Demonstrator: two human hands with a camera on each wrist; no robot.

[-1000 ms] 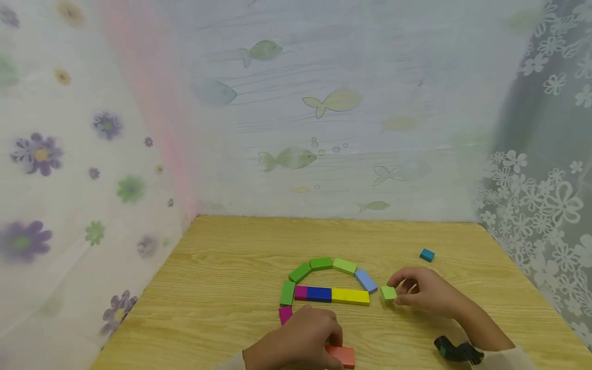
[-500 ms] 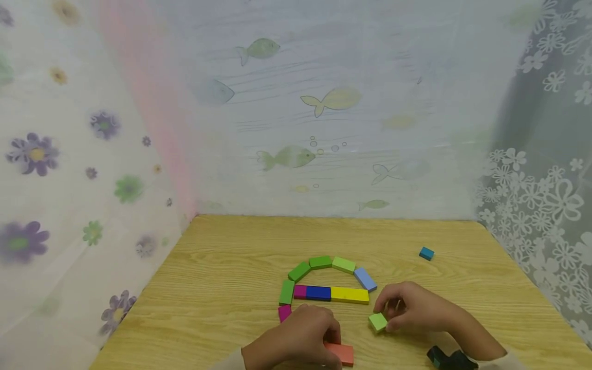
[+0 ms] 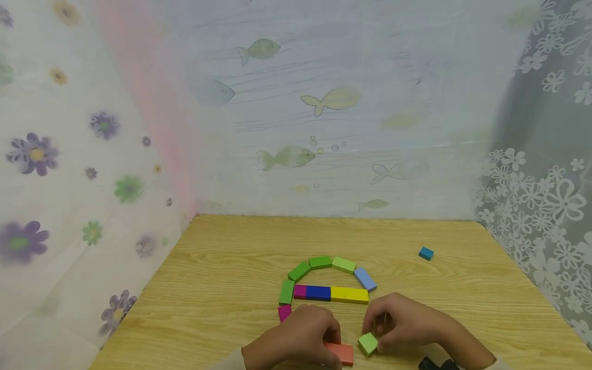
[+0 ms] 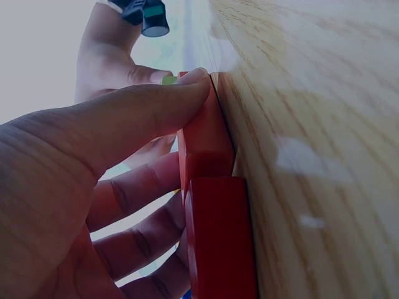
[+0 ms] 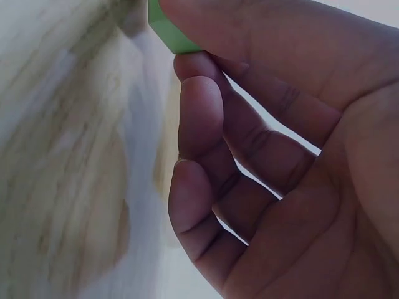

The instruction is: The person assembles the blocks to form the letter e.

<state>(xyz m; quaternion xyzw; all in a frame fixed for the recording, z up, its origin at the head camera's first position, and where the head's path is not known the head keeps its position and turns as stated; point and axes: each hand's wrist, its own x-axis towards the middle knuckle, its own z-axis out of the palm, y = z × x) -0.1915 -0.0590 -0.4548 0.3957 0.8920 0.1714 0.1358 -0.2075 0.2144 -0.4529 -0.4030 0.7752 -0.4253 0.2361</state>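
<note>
My left hand (image 3: 300, 334) pinches an orange-red block (image 3: 342, 354) flat on the table, thumb on its near side and fingers behind. In the left wrist view a red block (image 4: 221, 237) stands end to end with that orange-red block (image 4: 202, 137). Between thumb and fingertips my right hand (image 3: 402, 324) grips a small light green block (image 3: 368, 344), just right of the orange-red one and apart from it. Beyond the hands, green blocks (image 3: 287, 292), a light green one and a light blue block (image 3: 365, 279) form an arch. A magenta block (image 3: 284, 313) continues its left side.
Inside the arch lies a straight row of magenta, dark blue (image 3: 318, 293) and yellow (image 3: 349, 295) blocks. A lone teal block (image 3: 426, 253) lies at the back right of the wooden table (image 3: 222, 257). A black device (image 3: 437, 364) is at the right wrist.
My right hand has brought the small light green block from beside the light blue block toward me and leftward, near the orange-red block. The left hand has stayed in place.
</note>
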